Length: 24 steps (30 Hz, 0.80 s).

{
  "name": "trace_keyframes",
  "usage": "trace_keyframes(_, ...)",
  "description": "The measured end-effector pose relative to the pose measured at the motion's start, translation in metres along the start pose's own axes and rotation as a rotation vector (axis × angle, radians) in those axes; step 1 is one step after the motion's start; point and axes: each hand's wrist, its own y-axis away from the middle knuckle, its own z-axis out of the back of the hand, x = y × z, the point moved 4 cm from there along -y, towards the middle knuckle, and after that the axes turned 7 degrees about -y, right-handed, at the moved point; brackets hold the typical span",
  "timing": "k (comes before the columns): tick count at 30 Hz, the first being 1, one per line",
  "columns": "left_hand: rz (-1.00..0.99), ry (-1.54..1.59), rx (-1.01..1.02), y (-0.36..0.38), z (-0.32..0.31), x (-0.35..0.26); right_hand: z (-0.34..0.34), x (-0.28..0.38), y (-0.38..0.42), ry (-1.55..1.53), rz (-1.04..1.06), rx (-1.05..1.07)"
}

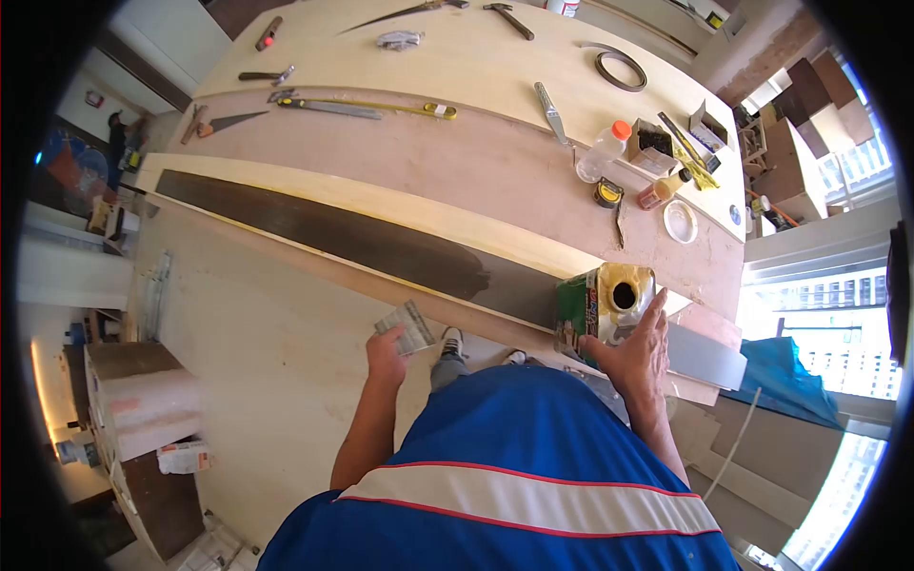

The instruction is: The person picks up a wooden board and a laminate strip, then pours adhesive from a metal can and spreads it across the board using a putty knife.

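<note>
My left hand (386, 358) is closed on one end of a thin grey rectangular card (407, 328), held over the floor in front of the table's near edge. My right hand (636, 357) grips a square green metal can (581, 303), thumb on the near side and fingers along the right. The can stands upright, its round mouth uncovered, and yellowish residue coats its top. Beneath and to the left of it runs a long strip (362, 233), dark and wet-looking over most of its length, lighter grey near the can. Pale boards lie under this strip.
Farther back on the table (381, 143) lie a hammer (509, 21), a saw (238, 121), a scraper (549, 109) and a coil of edging (621, 70). Near the can are a plastic bottle (602, 154), tape measure (607, 193) and white lid (680, 221). Another person (119, 143) stands far left.
</note>
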Motion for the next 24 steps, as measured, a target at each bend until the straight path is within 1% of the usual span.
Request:
trace_keyframes(3,0.038,0.002,-0.108,-0.006,0.036,0.000,0.002,0.005,-0.005,-0.086,-0.072,0.032)
trace_keyframes(4,0.053,-0.007,-0.157,-0.007,0.050,0.001,-0.001,-0.004,-0.010,-0.080,0.024,-0.047)
trace_keyframes(6,0.062,-0.014,-0.205,-0.009,0.079,0.004,0.000,-0.017,-0.027,-0.206,0.095,-0.049)
trace_keyframes(8,0.089,-0.010,-0.255,-0.010,0.107,0.000,0.008,-0.006,-0.043,-0.254,0.091,0.000)
trace_keyframes(11,0.106,-0.041,-0.369,-0.014,0.142,-0.002,0.016,0.025,-0.069,-0.168,0.167,0.044)
trace_keyframes(12,0.103,-0.051,-0.406,-0.014,0.150,-0.003,0.018,0.040,-0.077,-0.194,0.170,0.075)
trace_keyframes(13,0.104,-0.055,-0.429,-0.015,0.158,-0.004,0.017,0.054,-0.086,-0.221,0.172,0.105)
trace_keyframes(15,0.107,-0.066,-0.475,-0.015,0.169,-0.004,0.009,0.075,-0.111,-0.267,0.323,0.123)
trace_keyframes(17,0.093,-0.072,-0.478,-0.013,0.175,-0.001,-0.010,0.082,-0.145,-0.278,0.396,0.125)
trace_keyframes(19,0.082,-0.084,-0.483,-0.010,0.183,0.005,-0.020,0.112,-0.169,-0.239,0.415,0.158)
trace_keyframes(20,0.077,-0.091,-0.484,-0.011,0.187,0.010,-0.027,0.122,-0.183,-0.228,0.461,0.152)
trace_keyframes(23,0.085,-0.128,-0.532,0.004,0.188,0.011,-0.050,0.153,-0.211,-0.056,0.626,0.056)
trace_keyframes(24,0.092,-0.142,-0.550,0.009,0.187,0.012,-0.058,0.160,-0.217,-0.011,0.626,0.073)
